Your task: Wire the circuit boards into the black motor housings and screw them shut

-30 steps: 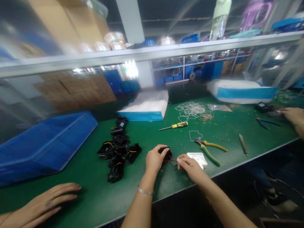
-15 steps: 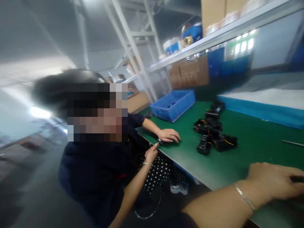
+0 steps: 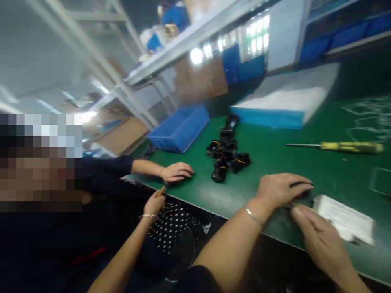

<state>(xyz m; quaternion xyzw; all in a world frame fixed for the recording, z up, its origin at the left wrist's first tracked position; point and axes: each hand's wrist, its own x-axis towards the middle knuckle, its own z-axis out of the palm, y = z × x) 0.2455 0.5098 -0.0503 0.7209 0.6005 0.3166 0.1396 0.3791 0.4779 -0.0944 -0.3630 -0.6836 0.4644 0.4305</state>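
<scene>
My left hand [image 3: 276,190] rests low over the green bench near its front edge, its fingers bent around a small dark thing that mostly hides beneath them. Close beside it, my right hand [image 3: 320,238] is closed, thumb and fingers drawn together by the same dark area. Blur and the fingers keep me from telling what either one grips. Just behind my right hand lies a white, flat, box-like piece [image 3: 346,217], partly covered by that hand. A screwdriver with a yellow handle [image 3: 351,147] lies farther back on the bench.
Several black parts with yellow bits [image 3: 227,152] lie in a pile left of centre. Behind them stand a blue bin [image 3: 180,129] and a blue-edged tray [image 3: 269,117]. At left, a co-worker's hands [image 3: 177,171] work at the bench edge [image 3: 210,209]. A shelf [image 3: 195,38] runs above.
My view has swung right, bringing my right hand, the white piece and the whole screwdriver into sight. The co-worker and the black parts now appear farther left.
</scene>
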